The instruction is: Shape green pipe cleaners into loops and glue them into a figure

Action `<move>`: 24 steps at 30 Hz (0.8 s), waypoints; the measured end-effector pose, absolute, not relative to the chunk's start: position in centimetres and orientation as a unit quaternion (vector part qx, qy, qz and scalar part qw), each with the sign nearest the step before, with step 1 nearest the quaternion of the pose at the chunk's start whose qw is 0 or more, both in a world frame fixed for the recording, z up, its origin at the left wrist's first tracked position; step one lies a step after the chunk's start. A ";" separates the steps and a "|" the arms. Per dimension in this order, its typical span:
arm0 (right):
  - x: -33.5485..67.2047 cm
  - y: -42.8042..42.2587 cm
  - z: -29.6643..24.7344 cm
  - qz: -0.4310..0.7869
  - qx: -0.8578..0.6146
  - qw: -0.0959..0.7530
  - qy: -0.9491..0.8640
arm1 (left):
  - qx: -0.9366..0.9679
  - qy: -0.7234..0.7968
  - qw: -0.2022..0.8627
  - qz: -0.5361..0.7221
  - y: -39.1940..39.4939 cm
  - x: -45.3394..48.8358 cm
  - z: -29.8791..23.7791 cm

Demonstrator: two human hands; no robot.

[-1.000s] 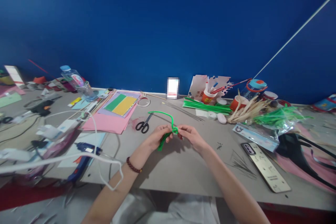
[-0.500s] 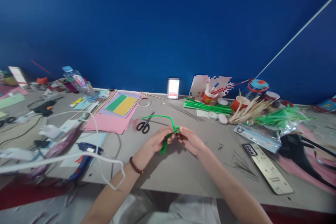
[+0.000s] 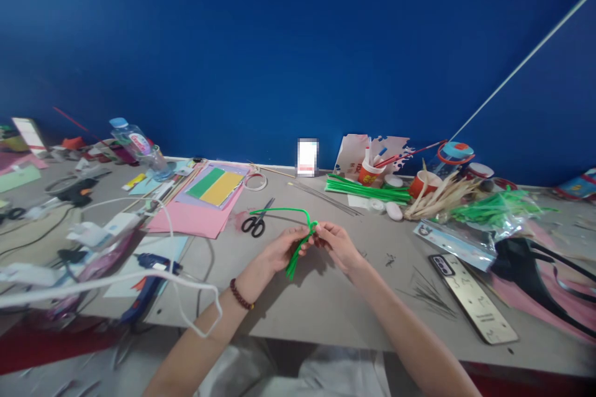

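The left hand [image 3: 284,247] covers the middle of the green strands [image 3: 293,265], and how they twist at the right hand [image 3: 337,245] is too small to make out. From the hands, the bright panel [image 3: 307,155] at twelve o'clock is blurred into blocks, and the right edge cuts off the blue packet [image 3: 576,187] at three o'clock.

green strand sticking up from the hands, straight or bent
Bent: the green strand rises between left hand and right hand, then turns sharply leftward.
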State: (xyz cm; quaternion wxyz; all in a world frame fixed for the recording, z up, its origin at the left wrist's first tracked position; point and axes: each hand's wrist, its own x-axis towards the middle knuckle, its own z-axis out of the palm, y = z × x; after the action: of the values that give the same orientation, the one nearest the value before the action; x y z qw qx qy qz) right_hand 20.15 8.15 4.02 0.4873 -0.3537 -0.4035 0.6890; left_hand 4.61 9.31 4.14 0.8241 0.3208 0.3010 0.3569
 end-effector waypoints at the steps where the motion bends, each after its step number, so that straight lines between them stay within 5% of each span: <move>1: 20.0 8.1 4.0 0.694 -0.348 0.490 -0.397 | 0.327 0.298 0.820 0.363 9.3 4.6 4.2; 24: 19.8 8.2 3.4 0.707 -0.314 0.502 -0.387 | 0.350 0.331 0.791 0.377 9.0 4.9 4.9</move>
State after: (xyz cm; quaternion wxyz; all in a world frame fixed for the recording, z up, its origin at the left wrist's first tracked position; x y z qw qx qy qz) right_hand 19.80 8.18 3.39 0.5017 -0.3144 -0.3872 0.7068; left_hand 4.88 9.02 4.90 0.7909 0.3502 0.3307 0.3774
